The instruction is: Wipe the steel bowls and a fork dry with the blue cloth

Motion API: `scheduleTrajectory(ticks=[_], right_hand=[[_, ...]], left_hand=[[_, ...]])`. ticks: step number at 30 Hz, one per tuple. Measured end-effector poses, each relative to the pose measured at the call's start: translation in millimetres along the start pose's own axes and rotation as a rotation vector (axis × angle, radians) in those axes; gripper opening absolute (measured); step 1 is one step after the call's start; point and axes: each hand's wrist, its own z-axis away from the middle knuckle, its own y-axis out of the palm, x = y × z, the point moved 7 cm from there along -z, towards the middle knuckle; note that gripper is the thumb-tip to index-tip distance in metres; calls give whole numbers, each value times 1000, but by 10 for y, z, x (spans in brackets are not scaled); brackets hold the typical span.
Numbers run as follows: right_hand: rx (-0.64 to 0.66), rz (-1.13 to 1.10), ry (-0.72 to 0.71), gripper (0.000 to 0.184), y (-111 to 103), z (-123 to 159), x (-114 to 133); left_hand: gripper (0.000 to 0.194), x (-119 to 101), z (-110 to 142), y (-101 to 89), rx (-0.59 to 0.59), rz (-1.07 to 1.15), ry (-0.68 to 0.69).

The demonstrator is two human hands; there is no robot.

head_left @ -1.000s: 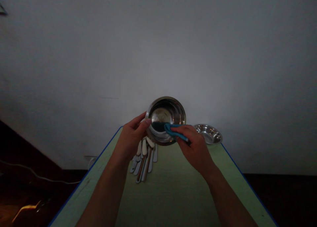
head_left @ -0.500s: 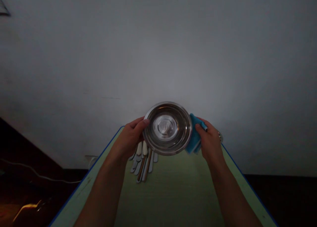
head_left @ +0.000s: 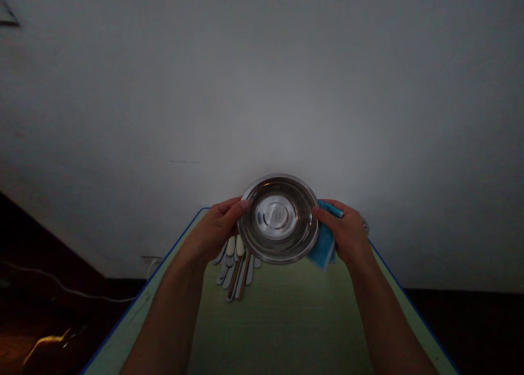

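A shiny round metal bowl [head_left: 276,219] is held up over the far part of the table, its inside facing me. My left hand [head_left: 216,225] grips its left rim, thumb on the inner edge and fingers behind. On the opposite side my right hand [head_left: 344,227] pinches the right rim with the thumb. A blue cloth [head_left: 323,246] is tucked in that same hand, between its fingers and the bowl's outside, and hangs below. Several pieces of cutlery [head_left: 235,274], some with cream handles, lie in a pile under the bowl's left side.
A second metal bowl [head_left: 365,227] stands at the table's far right, mostly hidden behind my right hand. The light green table [head_left: 282,320] has blue edges and meets a grey wall [head_left: 262,91]. A white cable [head_left: 65,290] runs along the left.
My right hand has drawn the blue cloth out of the bowl's inside and moved right to grip the rim. The bowl has tipped to face me more and come slightly lower.
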Motion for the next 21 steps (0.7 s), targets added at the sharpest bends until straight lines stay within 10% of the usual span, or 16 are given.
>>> scheduleTrajectory(ticks=[7,12,15,21], right_hand=[[-62,183,3,34,-29,-55,19],[-104,363,-53,30,-26,-45,152],[-91,432,-53,26,15,-23,240],[-34,434,-33,25,157,-10,381]], left_hand=[[49,-71,-44,-84,-58,-221,154],[44,-429,148,-19,-237,-700,519],[28,-578,322,338,31,-883,736],[31,-564,532,739,450,-1193,654]])
